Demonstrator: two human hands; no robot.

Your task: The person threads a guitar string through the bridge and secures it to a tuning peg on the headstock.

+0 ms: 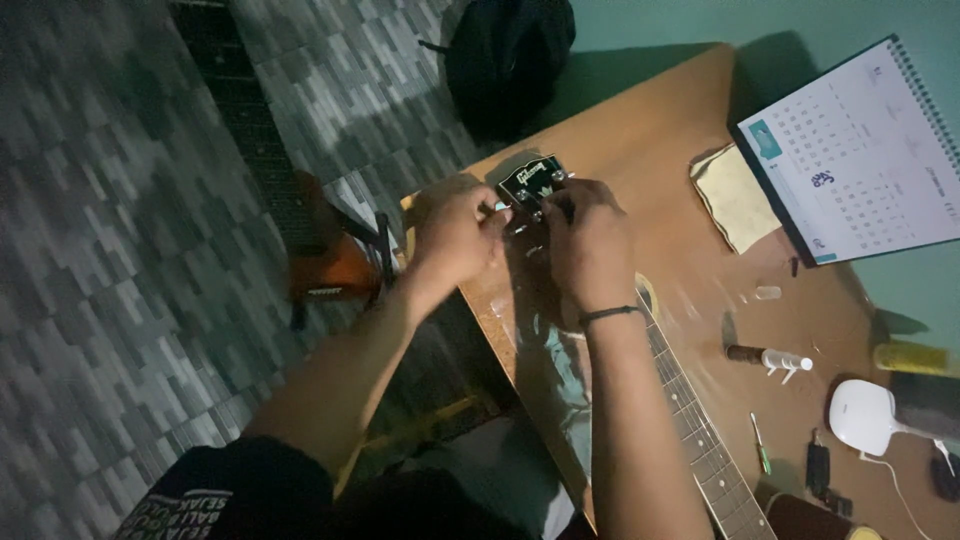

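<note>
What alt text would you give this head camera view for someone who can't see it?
Both hands, left hand and right hand, grip a black guitar headstock at the edge of a brown table. A calendar and yellow cloth lie nearby.

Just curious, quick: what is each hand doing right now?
Left hand: fingers closed at the side of the guitar headstock; what they pinch cannot be told.
Right hand: curled on the headstock; grip unclear.

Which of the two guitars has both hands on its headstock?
The one lying on the wooden table: the left hand and right hand are at its black headstock. The orange guitar stands untouched on the tiled floor, left of the table.
</note>
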